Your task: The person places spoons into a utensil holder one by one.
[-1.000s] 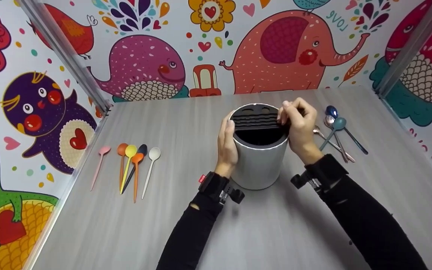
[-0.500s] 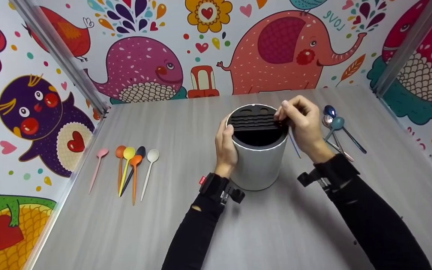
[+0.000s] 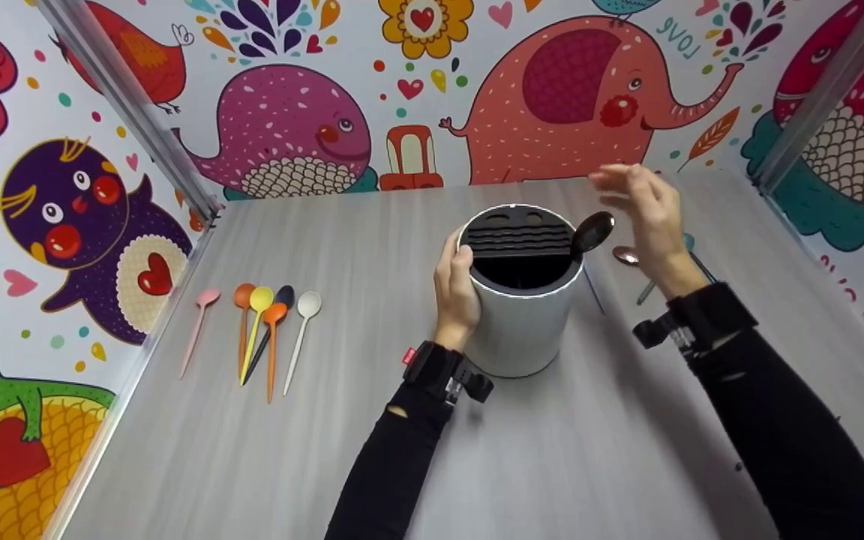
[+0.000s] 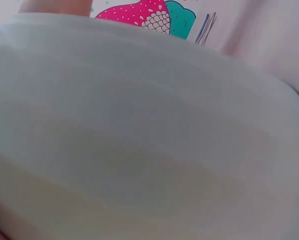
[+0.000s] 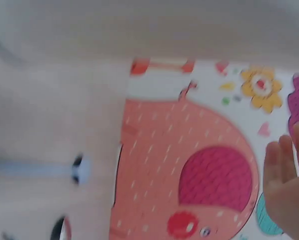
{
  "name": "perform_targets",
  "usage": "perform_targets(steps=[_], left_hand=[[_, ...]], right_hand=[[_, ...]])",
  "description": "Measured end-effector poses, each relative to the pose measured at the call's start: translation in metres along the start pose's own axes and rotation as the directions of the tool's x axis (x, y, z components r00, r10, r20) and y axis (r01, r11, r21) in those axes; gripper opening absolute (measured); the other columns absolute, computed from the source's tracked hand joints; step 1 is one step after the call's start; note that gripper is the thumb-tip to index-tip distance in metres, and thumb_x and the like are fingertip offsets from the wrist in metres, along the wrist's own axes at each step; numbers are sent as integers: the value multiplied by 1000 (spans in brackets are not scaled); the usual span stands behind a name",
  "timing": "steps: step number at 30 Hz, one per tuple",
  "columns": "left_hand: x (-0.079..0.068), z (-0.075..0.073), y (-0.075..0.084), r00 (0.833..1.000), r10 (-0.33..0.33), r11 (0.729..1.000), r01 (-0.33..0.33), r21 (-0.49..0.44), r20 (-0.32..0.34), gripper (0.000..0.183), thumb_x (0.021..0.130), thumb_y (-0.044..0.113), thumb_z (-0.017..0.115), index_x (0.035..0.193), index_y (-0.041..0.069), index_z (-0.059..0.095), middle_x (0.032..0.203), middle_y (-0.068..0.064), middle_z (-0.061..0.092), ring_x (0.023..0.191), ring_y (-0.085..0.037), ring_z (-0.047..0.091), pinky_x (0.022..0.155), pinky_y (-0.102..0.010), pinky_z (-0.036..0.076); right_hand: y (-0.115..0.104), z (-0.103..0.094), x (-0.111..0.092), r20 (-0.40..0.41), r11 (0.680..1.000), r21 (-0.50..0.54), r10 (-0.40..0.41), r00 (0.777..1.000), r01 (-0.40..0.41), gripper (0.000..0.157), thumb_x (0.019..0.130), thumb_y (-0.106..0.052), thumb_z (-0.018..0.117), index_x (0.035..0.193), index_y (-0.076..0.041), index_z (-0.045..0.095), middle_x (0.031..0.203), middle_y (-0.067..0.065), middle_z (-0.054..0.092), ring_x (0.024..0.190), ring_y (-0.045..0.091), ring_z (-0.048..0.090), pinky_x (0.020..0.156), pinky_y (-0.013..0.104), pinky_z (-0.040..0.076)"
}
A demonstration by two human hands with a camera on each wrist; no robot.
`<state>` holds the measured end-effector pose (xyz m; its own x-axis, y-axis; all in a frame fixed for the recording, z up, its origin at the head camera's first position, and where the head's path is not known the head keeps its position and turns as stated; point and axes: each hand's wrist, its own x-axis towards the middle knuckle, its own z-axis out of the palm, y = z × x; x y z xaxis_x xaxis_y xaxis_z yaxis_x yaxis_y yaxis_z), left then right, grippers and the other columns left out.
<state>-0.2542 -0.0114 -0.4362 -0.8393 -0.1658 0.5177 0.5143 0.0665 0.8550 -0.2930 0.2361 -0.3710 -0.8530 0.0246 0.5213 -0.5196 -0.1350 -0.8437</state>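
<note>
My left hand (image 3: pixel 456 296) grips the left side of a grey cylindrical utensil holder (image 3: pixel 518 337), its thumb near the rim. The holder has a black ridged insert (image 3: pixel 518 238) over the back of its mouth; the front part is an open dark gap. At the right rim stands a shiny dark spoon (image 3: pixel 595 231), bowl up, its handle hidden inside. My right hand (image 3: pixel 653 217) is raised beside that spoon, apart from it, fingers loosely extended and holding nothing. The holder's wall (image 4: pixel 139 115) fills the left wrist view. Extended fingers of my right hand (image 5: pixel 289 185) show in the right wrist view.
Left of the holder lie several coloured spoons, among them a pink spoon (image 3: pixel 208 298), a yellow spoon (image 3: pixel 260 301) and a white spoon (image 3: pixel 309 304). Behind my right hand lie metal spoons, including a rose-coloured spoon (image 3: pixel 625 256), partly hidden. Patterned walls enclose the table (image 3: pixel 372 450).
My right hand has let go of the spoon at the holder's right rim and drawn back up and right. The spoon stays upright there. My left hand keeps its grip on the holder.
</note>
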Motion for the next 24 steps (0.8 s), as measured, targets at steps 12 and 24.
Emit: perform_targets(steps=[12, 24], left_hand=[[4, 0, -1, 1000, 21, 1000, -21, -4, 0, 57, 96, 28, 31, 133, -6, 59, 128, -17, 65, 119, -23, 60, 104, -36, 44], [0, 1, -2, 1000, 13, 1000, -13, -8, -19, 59, 95, 28, 31, 133, -6, 60, 128, -17, 66, 118, -23, 60, 105, -35, 44]], right_hand=[[21, -71, 16, -69, 672, -653, 408, 910, -351, 83, 102, -59, 44, 162, -8, 20, 166, 22, 16, 153, 40, 12, 122, 57, 9], [52, -130, 0, -158, 318, -848, 612, 775, -424, 98, 97, -70, 38, 162, -10, -5, 161, 35, -14, 147, 56, -11, 111, 75, -1]])
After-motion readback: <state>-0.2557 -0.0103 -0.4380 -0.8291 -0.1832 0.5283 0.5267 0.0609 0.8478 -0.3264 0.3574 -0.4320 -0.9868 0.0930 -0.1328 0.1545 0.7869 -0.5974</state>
